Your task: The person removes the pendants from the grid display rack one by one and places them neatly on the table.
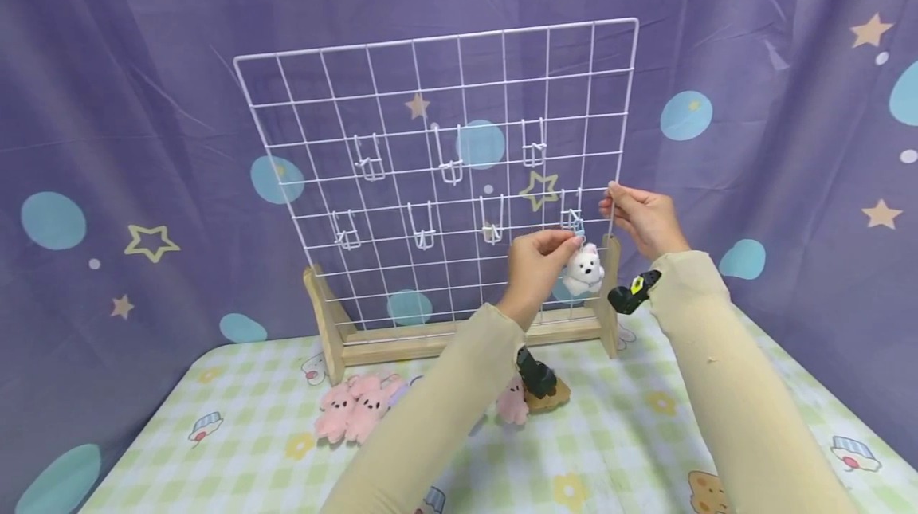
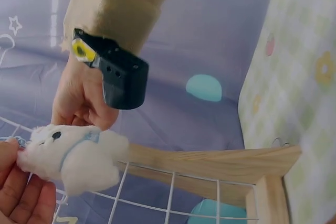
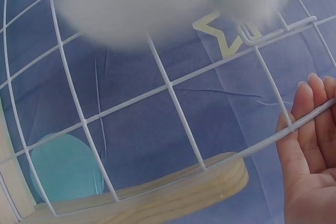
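A small white plush dog keychain (image 1: 584, 269) hangs at the right side of a white wire grid rack (image 1: 437, 275). My left hand (image 1: 538, 263) pinches its light-blue top fitting, right by the lowest-right white hook (image 1: 571, 217); whether the fitting is on the hook I cannot tell. In the left wrist view, the plush dog (image 2: 79, 156) has a pale-blue band, and my left hand (image 2: 23, 195) is at its head. My right hand (image 1: 645, 219) holds the rack's right edge wire. Seen from the right wrist, fingers of that right hand (image 3: 310, 156) lie behind the wire.
Several white hooks, such as one at upper left (image 1: 370, 167), hang on the grid in two rows. The rack stands on a wooden base (image 1: 394, 351). Pink plush toys (image 1: 351, 410) lie on the checked tablecloth (image 1: 251, 418), with another pink plush (image 1: 512, 402) beside a brown item (image 1: 551, 396).
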The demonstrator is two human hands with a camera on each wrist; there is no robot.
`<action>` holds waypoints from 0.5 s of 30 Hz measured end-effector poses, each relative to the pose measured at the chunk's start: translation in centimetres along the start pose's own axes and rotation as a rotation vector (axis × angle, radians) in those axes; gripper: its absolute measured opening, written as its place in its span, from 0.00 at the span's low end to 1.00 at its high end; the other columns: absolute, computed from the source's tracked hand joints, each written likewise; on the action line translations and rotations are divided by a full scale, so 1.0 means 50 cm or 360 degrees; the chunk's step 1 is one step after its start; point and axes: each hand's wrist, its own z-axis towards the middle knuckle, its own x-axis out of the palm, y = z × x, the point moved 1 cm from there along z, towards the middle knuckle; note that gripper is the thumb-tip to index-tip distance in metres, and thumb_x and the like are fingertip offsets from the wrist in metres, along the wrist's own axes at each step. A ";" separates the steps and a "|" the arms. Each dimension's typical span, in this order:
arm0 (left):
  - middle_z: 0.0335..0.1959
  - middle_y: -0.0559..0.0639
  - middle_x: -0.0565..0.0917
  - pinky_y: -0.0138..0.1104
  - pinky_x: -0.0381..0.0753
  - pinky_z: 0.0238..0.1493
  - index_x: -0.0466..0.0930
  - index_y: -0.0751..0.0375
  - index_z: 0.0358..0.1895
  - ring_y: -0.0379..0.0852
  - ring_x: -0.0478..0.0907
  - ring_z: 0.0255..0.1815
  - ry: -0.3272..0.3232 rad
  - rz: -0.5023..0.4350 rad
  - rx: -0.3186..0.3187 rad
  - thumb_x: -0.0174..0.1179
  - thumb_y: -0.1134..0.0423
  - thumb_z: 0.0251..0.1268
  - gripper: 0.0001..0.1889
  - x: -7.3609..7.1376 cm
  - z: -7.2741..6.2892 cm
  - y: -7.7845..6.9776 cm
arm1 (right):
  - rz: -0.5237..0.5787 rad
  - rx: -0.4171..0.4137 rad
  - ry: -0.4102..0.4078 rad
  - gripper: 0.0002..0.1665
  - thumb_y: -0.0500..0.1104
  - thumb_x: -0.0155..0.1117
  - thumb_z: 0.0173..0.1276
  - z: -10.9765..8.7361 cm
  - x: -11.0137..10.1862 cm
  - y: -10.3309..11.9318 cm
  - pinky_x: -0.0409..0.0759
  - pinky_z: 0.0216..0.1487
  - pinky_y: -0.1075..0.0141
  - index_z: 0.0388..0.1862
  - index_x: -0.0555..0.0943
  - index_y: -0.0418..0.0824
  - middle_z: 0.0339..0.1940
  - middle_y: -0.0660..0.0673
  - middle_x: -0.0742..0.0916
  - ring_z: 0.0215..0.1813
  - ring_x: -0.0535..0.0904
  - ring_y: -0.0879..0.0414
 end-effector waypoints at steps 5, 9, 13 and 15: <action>0.33 0.56 0.87 0.24 0.79 0.33 0.85 0.69 0.36 0.33 0.79 0.29 0.0033 -0.0062 -0.0049 0.65 0.68 0.58 0.07 -0.021 -0.036 0.013 | 0.0015 -0.0011 0.0010 0.11 0.39 0.60 0.67 -0.001 -0.003 0.001 0.81 0.38 0.75 0.26 0.86 0.46 0.23 0.50 0.86 0.29 0.83 0.63; 0.34 0.55 0.87 0.28 0.81 0.36 0.85 0.68 0.36 0.34 0.79 0.30 0.0045 -0.0060 -0.0134 0.65 0.67 0.58 0.07 -0.039 -0.068 0.030 | 0.0021 -0.0020 0.0013 0.11 0.39 0.60 0.67 -0.001 -0.005 0.001 0.81 0.38 0.74 0.26 0.86 0.45 0.23 0.50 0.86 0.29 0.83 0.62; 0.35 0.54 0.87 0.27 0.81 0.37 0.85 0.67 0.37 0.35 0.80 0.31 0.0076 -0.0032 -0.0208 0.65 0.66 0.58 0.07 -0.053 -0.102 0.055 | 0.0035 -0.0017 0.0025 0.11 0.39 0.61 0.67 0.000 -0.003 0.000 0.81 0.39 0.74 0.26 0.86 0.45 0.24 0.50 0.86 0.29 0.83 0.62; 0.34 0.55 0.87 0.26 0.80 0.37 0.84 0.68 0.37 0.35 0.79 0.31 0.0102 -0.0005 -0.0227 0.65 0.66 0.58 0.07 -0.056 -0.118 0.070 | 0.0036 -0.0016 0.0026 0.11 0.39 0.60 0.67 0.000 -0.002 -0.001 0.81 0.39 0.74 0.26 0.86 0.44 0.24 0.50 0.86 0.29 0.83 0.62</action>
